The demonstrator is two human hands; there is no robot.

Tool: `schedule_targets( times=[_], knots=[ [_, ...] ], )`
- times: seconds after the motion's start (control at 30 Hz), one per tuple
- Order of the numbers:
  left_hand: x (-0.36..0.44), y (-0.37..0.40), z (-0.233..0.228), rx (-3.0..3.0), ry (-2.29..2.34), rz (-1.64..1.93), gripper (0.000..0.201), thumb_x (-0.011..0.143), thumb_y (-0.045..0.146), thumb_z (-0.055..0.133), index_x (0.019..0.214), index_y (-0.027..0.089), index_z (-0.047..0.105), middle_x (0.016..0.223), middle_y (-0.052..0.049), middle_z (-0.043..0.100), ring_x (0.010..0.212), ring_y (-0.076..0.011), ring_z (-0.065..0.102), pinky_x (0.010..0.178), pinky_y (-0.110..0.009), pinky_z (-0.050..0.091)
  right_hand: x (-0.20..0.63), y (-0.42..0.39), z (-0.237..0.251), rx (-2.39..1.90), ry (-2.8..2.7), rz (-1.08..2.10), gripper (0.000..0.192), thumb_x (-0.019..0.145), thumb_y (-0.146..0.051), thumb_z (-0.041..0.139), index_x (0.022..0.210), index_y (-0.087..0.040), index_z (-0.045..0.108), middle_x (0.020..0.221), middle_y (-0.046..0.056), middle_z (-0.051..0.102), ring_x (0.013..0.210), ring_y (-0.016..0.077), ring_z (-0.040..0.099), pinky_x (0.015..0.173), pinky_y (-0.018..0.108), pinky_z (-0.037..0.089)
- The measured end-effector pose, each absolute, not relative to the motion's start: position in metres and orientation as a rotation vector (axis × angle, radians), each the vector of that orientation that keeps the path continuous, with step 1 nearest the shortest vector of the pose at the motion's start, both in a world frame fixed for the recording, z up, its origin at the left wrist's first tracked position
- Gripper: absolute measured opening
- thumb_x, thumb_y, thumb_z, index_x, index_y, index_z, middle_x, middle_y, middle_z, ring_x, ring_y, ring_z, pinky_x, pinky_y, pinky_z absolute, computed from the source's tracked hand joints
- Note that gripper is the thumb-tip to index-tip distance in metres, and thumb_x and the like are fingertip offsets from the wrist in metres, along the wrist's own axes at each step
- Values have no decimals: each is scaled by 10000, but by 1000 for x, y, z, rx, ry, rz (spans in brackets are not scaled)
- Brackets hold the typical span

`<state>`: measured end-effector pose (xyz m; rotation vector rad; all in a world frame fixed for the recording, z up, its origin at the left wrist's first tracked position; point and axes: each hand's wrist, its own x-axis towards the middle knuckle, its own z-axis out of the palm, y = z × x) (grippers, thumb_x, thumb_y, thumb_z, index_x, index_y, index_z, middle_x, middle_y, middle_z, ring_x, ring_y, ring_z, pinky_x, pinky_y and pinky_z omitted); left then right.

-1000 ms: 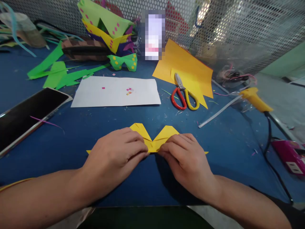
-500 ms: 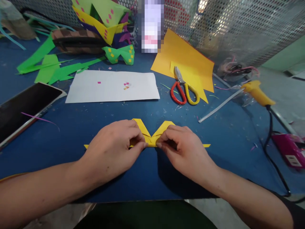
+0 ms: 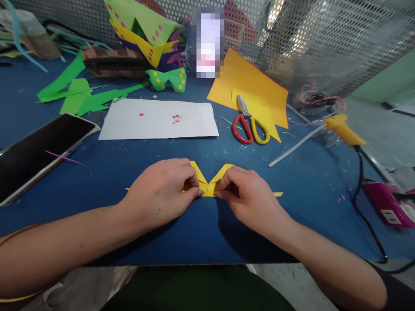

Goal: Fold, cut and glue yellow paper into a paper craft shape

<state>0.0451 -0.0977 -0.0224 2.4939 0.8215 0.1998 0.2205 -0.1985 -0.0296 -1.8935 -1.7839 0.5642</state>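
Observation:
A folded yellow paper piece (image 3: 209, 183) with two upward points lies on the blue table (image 3: 201, 229), its thin tips sticking out left and right under my hands. My left hand (image 3: 162, 192) pinches its left half with curled fingers. My right hand (image 3: 249, 194) pinches the right half near the middle crease. Most of the paper is hidden beneath both hands.
Red-and-yellow scissors (image 3: 249, 125) lie on orange paper (image 3: 249, 82). A white sheet (image 3: 158, 120) lies behind the hands, a phone (image 3: 35, 153) at left, green scraps (image 3: 78, 93) and finished paper bows (image 3: 167, 80) at the back. A yellow glue gun (image 3: 342, 129) with cord lies at right.
Both hands have drawn closer together over the yellow paper, covering more of its two points; the view has shifted slightly.

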Motion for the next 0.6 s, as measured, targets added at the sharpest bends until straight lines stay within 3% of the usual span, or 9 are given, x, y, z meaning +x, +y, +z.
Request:
schedule_targets(
  times=[0.2,0.37,0.6],
  knots=[
    [40,-99,-26,2682,665,317,56,863,232,613,824,209,644,838,9,639,736,-168,578,635,-311,358,221,-192,-27,-1959,-1823,582,220,725,28,634,693,-184,586,761,-26,655,692,130,556,622,270,320],
    [34,-111,-31,3148,165,456,286,977,148,381,975,183,665,881,-22,676,819,-205,571,762,-376,359,220,-193,-27,-1945,-1796,516,212,722,12,656,683,-188,599,729,-30,645,657,122,545,613,266,321],
    [36,-114,-33,3255,-19,502,336,982,132,344,917,130,674,822,-24,633,764,-209,524,845,-415,339,226,-205,-31,-1890,-1760,473,189,782,-37,657,724,-216,668,780,-31,702,726,138,609,724,305,371]
  ],
)
